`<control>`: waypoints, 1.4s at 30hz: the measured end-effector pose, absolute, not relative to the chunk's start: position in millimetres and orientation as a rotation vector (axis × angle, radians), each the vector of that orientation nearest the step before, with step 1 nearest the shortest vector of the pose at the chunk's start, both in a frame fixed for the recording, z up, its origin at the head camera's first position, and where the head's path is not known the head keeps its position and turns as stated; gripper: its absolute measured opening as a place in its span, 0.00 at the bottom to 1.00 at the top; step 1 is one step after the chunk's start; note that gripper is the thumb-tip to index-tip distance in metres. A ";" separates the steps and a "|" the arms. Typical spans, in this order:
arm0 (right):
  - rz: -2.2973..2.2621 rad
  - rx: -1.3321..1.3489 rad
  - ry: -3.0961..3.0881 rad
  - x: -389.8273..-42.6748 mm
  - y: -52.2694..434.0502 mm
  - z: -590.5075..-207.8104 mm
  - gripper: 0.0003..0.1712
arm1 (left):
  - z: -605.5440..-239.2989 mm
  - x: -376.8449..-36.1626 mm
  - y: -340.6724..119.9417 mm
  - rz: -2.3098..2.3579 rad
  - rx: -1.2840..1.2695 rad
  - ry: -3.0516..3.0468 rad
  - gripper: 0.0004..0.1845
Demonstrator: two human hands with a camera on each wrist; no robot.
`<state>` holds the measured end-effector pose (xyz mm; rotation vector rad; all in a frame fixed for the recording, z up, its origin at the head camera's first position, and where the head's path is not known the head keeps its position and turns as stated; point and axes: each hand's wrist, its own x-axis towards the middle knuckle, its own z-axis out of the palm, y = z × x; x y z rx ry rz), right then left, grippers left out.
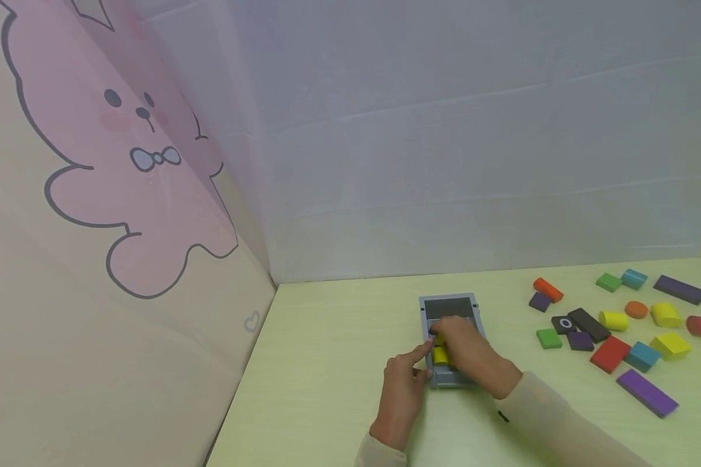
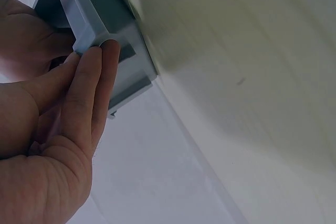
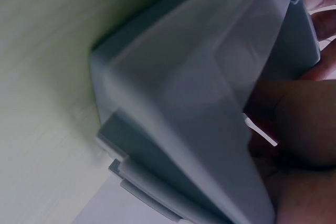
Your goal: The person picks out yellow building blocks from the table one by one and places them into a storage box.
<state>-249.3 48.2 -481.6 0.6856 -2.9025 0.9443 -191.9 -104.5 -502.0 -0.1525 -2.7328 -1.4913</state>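
Note:
A grey open-topped box [image 1: 448, 298] sits on the table with yellow blocks [image 1: 441, 356] inside it. My right hand [image 1: 470, 347] reaches down into the box from the right. Its fingers curl round a yellow block [image 1: 440, 339], and its own back hides part of the hold. At the box's left wall is my left hand [image 1: 405, 384], gripping it with the index finger at the rim. In the left wrist view, the left fingers [image 2: 84, 90] lie along the outside of the grey wall [image 2: 86, 14]. The right wrist view shows the box's wall [image 3: 173, 93] close up beside the right hand [image 3: 304, 124].
Loose blocks lie scattered on the right of the table, among them a purple bar [image 1: 646, 393], a red block [image 1: 610, 354], a blue block [image 1: 642, 357] and a green one [image 1: 549, 338]. Pale cloth [image 1: 473, 162] hangs behind the table, and a bear-print cloth [image 1: 152, 214] on the left.

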 end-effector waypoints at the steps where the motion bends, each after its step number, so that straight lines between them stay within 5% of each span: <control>1: 0.936 0.695 -2.897 -249.3 48.5 -482.0 0.11 | -502.0 -191.9 -104.5 -1.492 -0.154 -2.732 0.29; 42: 0.835 0.797 -2.883 -242.2 50.9 -479.3 0.11 | -500.4 -191.7 -104.8 -1.479 -0.168 -2.727 0.31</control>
